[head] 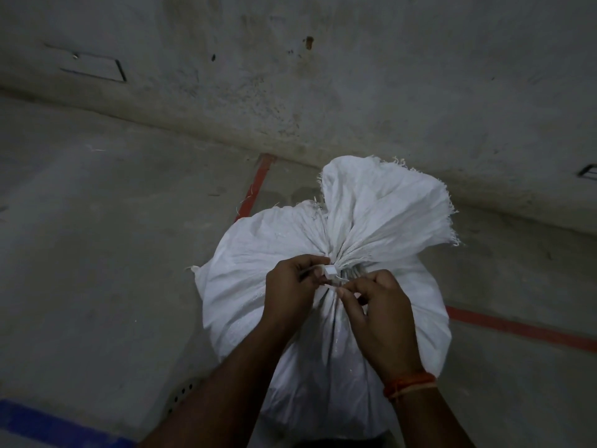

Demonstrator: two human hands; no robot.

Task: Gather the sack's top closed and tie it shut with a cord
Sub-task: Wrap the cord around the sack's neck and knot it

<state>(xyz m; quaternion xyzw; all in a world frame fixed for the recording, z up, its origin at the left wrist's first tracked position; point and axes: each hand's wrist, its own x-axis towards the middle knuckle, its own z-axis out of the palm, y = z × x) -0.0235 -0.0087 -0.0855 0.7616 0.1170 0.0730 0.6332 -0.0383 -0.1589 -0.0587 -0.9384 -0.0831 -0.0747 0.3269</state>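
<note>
A full white woven sack (258,253) stands upright on the floor, its top bunched into a neck with the frayed mouth (387,202) fanning out above and to the right. A thin white cord (332,273) with a small white square piece on it sits against the near side of the neck. My left hand (290,286) pinches the cord at the square piece. My right hand (378,315) pinches the cord's other end just right of it. How far the cord runs around the neck is hidden.
The sack stands close to a stained grey wall (323,76). Red painted lines (255,189) cross the concrete floor behind and to the right. A blue stripe (48,425) and a round perforated drain cover (181,392) lie at the lower left.
</note>
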